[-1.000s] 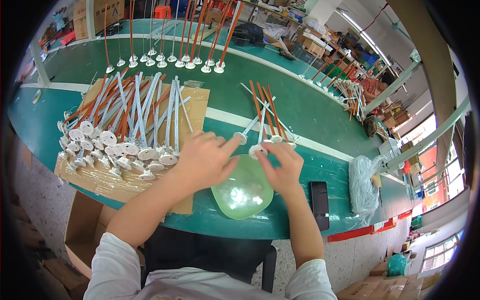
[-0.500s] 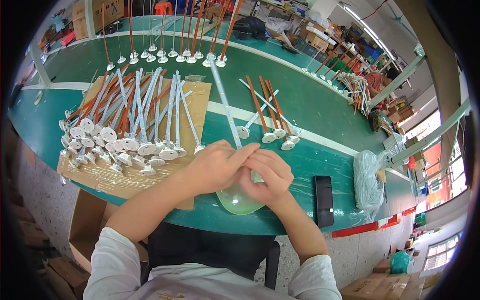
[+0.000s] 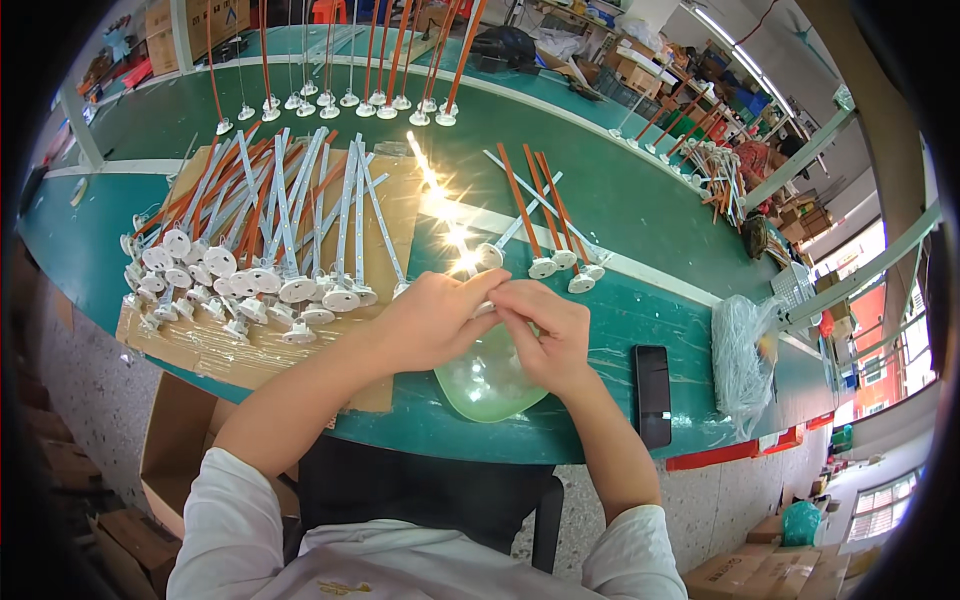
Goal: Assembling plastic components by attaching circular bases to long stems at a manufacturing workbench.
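Above the table's near part I hold a lit LED light stick (image 3: 438, 195), upright with a slight lean to the left. My left hand (image 3: 435, 318) is closed round its lower end. My right hand (image 3: 550, 335) pinches at the same end, fingertips against the left hand's; a bit of the white base (image 3: 483, 309) shows between them, the rest hidden. Under the hands stands a light green bowl (image 3: 488, 400); what it holds is hard to make out. To the left, many similar unlit sticks with round white bases (image 3: 240, 285) lie heaped on cardboard (image 3: 240, 365).
Several more sticks (image 3: 545, 262) lie right of centre. A black phone (image 3: 652, 395) and a clear plastic bundle (image 3: 742, 360) rest to the right on the green table (image 3: 600, 425). Across the back, a row of sticks (image 3: 385, 108) stands on bases. An open carton (image 3: 175, 430) is below left.
The stick in my hands has gone from dark to brightly lit. Both hands stay together over the bowl, with the right hand's fingers shifted a little.
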Available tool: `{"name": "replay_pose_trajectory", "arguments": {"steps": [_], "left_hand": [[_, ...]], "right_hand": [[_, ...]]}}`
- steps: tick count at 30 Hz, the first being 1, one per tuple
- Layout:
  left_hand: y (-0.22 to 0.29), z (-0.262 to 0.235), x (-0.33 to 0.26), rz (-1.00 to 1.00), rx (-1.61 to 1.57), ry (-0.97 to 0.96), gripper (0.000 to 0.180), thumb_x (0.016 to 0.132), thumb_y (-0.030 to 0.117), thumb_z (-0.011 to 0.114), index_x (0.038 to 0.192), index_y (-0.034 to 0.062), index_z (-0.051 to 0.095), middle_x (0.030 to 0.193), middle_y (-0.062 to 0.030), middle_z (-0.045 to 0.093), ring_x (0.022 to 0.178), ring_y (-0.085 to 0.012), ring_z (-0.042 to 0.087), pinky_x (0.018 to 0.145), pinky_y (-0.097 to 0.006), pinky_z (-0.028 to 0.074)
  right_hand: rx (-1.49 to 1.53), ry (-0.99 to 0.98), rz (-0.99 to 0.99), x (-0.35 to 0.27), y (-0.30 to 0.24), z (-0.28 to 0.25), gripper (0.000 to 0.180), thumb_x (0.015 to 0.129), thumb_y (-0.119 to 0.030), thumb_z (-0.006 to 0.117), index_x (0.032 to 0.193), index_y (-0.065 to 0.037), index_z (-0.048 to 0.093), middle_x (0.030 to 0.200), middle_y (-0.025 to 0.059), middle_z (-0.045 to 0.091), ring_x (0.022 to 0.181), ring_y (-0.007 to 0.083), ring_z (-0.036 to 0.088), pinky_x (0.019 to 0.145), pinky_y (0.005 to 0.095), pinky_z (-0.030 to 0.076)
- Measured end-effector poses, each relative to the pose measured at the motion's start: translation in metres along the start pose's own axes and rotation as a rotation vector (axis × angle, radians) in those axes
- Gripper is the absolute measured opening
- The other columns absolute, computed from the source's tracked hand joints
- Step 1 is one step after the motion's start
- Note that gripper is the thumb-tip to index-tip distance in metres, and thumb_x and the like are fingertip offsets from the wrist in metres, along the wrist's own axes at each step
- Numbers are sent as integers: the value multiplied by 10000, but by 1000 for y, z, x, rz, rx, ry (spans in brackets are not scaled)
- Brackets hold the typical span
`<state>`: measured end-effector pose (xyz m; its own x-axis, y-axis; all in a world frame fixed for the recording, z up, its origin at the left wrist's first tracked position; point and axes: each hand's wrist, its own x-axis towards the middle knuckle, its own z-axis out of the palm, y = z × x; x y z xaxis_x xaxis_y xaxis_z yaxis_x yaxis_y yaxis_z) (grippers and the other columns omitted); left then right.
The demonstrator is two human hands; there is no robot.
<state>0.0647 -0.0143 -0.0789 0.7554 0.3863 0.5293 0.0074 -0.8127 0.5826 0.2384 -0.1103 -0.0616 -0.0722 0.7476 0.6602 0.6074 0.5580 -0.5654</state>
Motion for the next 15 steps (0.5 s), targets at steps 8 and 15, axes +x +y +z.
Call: {"name": "replay_pose_trajectory", "arguments": {"steps": [8,15], "left_hand": [[-5,4,-5,36,229,26,515,874,121,717,1349,30,542,767,-160,681,707,-347,680,623,-436,512],[-9,-13,7,0,181,167,240,939,186,659,1159,107,606,692,-133,665,635,-374,661,569,-469,497]], "right_hand": [[-116,97,-5,-2,1,11,275,803,74,743,1070,20,710,1029,124,735,907,214,724,750,290,601],[-183,-380,175,4,-7,-15,347,765,-154,835,1042,-7,686,996,140,703,838,276,707,711,370,593]]}}
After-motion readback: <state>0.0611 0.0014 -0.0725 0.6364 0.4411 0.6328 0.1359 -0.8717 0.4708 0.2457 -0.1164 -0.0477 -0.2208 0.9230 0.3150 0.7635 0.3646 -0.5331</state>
